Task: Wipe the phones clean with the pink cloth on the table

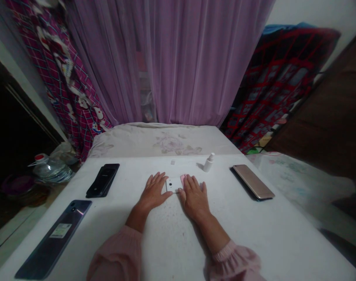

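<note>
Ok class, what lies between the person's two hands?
The head view shows a small white rectangular object between the left hand and right hand, plus a pink piece beside the right hand's fingers.

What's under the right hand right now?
A pink item pokes from under the right hand, beside a white rectangular piece; the item's covered part and anything beneath the palm cannot be seen.
</note>
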`<state>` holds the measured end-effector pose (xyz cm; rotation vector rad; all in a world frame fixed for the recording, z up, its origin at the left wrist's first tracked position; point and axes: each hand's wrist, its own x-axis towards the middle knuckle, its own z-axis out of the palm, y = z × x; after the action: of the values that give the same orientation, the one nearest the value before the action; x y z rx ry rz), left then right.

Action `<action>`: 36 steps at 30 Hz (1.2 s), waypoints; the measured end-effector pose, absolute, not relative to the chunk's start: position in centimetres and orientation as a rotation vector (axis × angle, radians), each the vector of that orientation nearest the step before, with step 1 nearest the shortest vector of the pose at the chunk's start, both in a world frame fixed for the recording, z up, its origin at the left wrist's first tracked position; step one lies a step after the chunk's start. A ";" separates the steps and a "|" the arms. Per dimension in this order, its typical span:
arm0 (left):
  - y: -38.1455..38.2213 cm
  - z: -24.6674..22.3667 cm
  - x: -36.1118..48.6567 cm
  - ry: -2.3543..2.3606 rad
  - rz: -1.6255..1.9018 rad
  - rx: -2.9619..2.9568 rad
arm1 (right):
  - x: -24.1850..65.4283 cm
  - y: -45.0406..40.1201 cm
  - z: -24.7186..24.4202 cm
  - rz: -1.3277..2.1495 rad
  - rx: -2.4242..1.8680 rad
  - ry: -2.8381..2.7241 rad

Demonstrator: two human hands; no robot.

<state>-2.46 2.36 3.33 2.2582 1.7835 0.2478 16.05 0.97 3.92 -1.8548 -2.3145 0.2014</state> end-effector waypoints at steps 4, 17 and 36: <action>2.4 3.4 -2.5 1.780 0.224 2.247 | 17.3 1.0 3.5 0.122 -1.963 -2.234; 2.5 3.1 -2.7 1.761 0.254 2.289 | 15.6 1.0 4.1 0.197 -1.789 -2.308; 2.5 3.1 -2.7 1.771 0.250 2.300 | 16.6 -0.3 3.7 0.172 -1.861 -2.265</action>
<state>-2.66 2.47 3.12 2.2996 1.7705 0.2502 16.59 -0.28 3.70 -1.8605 -2.2648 0.1717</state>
